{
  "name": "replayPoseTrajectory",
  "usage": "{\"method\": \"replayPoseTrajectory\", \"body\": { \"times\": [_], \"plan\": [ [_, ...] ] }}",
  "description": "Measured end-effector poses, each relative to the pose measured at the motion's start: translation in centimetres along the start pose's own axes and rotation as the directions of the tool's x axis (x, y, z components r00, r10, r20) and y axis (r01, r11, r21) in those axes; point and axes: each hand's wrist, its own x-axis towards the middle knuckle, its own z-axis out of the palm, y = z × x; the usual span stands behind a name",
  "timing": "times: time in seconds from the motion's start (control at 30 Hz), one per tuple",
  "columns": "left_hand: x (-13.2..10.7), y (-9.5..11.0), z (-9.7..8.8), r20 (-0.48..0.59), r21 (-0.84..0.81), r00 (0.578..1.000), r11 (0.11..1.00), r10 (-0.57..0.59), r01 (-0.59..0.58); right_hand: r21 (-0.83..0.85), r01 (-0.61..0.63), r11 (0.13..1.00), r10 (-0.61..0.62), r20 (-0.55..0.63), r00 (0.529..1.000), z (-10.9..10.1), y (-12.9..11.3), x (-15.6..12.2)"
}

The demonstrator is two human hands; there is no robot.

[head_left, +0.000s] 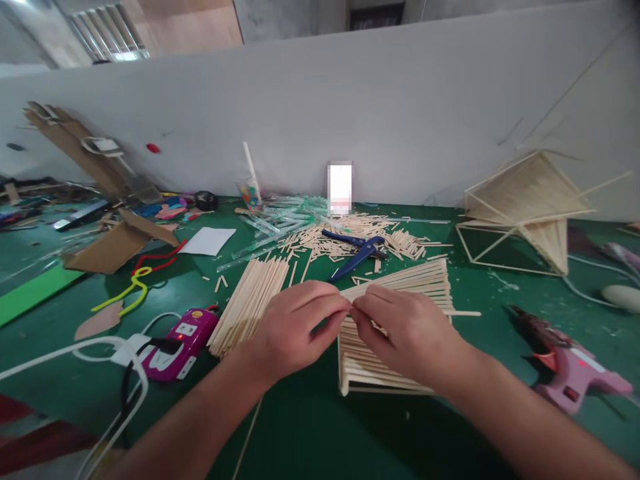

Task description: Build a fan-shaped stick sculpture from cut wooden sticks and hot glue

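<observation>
My left hand (300, 327) and my right hand (407, 330) meet fingertip to fingertip, both closed in a pinch. Under them lies a slatted panel of thin wooden sticks (385, 363), set side by side in a frame. One wooden stick (465, 313) pokes out past the panel's right edge, level with my right fingertips and partly hidden behind that hand; it appears to run into the pinch. What my left fingertips hold is hidden. Beside my left hand is a bundle of long wooden sticks (255, 293). Blue-handled cutters (357, 260) rest just beyond both hands.
Short cut sticks (320, 240) and clear plastic sleeves (275, 227) lie scattered at the back. A pink glue gun (570, 373) is at right, below a stick-frame model (525, 220). On the left are a magenta power strip (187, 343) with cables and a cardboard piece (113, 247).
</observation>
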Motion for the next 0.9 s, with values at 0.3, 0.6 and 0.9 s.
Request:
{"method": "replayPoseTrajectory", "body": {
  "times": [0.3,0.6,0.9],
  "plan": [
    [5.6,-8.0,4.5,0.291,0.315,0.817,0.856,-0.498,0.410,0.046,-0.011,0.999,0.014,-0.062,0.998,-0.8,-0.6,-0.5],
    [10.7,-12.2,10.0,0.636,0.479,0.552,0.837,-0.540,0.266,0.056,0.055,0.997,-0.052,-0.050,0.997,-0.7,-0.9,-0.7],
    [9.2,-10.3,6.4,0.276,0.486,0.846,0.826,-0.456,0.286,0.103,-0.003,0.995,0.017,-0.136,0.991,-1.1,-0.4,-0.6]
  ]
}}
